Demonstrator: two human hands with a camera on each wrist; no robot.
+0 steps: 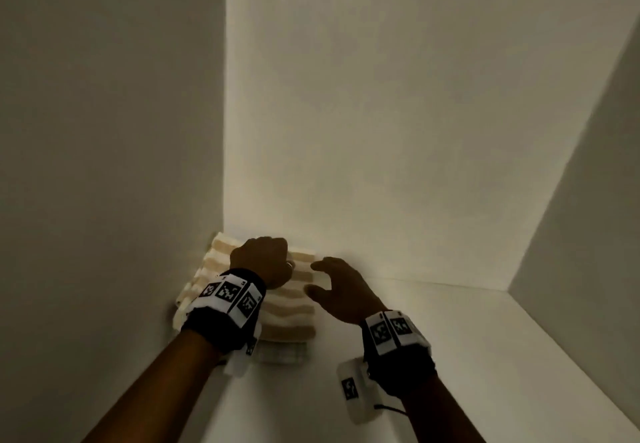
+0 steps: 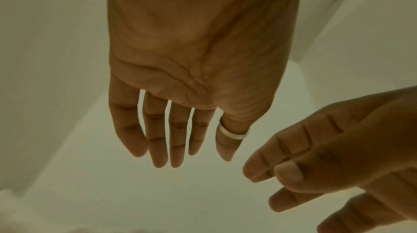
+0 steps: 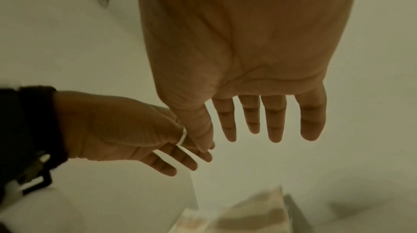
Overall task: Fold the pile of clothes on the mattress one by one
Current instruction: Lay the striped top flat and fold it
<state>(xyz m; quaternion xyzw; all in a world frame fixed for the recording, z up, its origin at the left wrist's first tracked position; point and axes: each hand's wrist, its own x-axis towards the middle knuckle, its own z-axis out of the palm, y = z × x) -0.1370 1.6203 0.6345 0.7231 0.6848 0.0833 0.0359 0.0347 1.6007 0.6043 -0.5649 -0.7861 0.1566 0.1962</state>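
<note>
A folded cream-and-tan striped cloth (image 1: 294,318) lies in the back left corner of a white shelf (image 1: 450,356), on top of a paler checked folded piece (image 1: 282,352). My left hand (image 1: 263,262) is over the far part of the striped cloth; in the left wrist view its fingers (image 2: 158,138) are straight and hold nothing. My right hand (image 1: 332,286) hovers at the cloth's right edge, fingers spread and loosely bent, empty. The right wrist view shows the right hand (image 3: 259,120) open above the striped cloth (image 3: 255,213), blurred at the bottom.
White walls close in the shelf on the left (image 1: 104,165), at the back (image 1: 381,131) and on the right (image 1: 588,200). The bare shelf surface stretches to the right of the cloth. The light is dim.
</note>
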